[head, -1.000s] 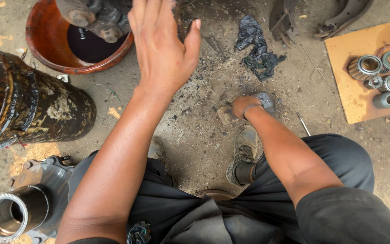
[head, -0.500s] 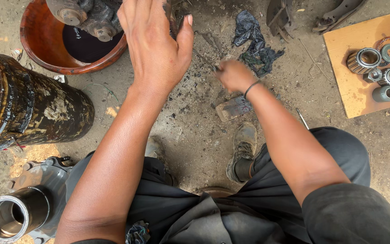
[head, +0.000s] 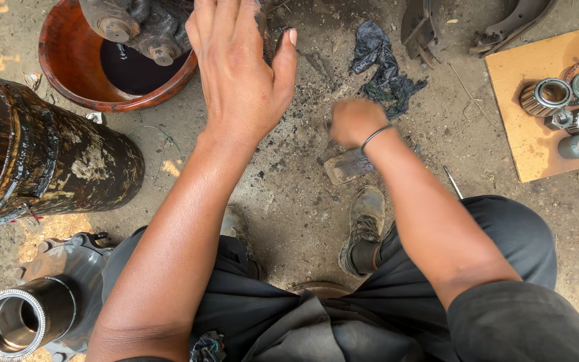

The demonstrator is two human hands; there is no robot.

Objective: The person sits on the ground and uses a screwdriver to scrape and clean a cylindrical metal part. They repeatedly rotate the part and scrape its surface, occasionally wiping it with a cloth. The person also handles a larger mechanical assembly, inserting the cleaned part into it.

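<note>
You are crouched over a dirt floor (head: 289, 201) stained with oil and grit, your dark trousers and one worn shoe (head: 364, 224) filling the lower part of the view. Your left hand (head: 239, 70) is raised flat with the fingers spread and loose, gripping nothing, and it hovers over the near rim of a round reddish basin (head: 75, 74) that holds dark oil and a greasy metal hub part (head: 135, 27). Your right hand (head: 355, 122), a thin band on its wrist, is curled into a fist low over the ground; it is blurred, so I cannot tell whether it clutches anything. Just below it, on the dirt, lies a small flat grey block (head: 348, 165), which seems close to the fist but apart from it. A crumpled dark rag (head: 382, 64) lies just beyond that hand. To your left a big oil-blackened cylinder (head: 48, 164) lies on its side, and a grey hub with a shiny tube (head: 25, 322) sits near your knee. To your right, a brown board (head: 524, 127) carries several steel bearings (head: 564, 107).
</note>
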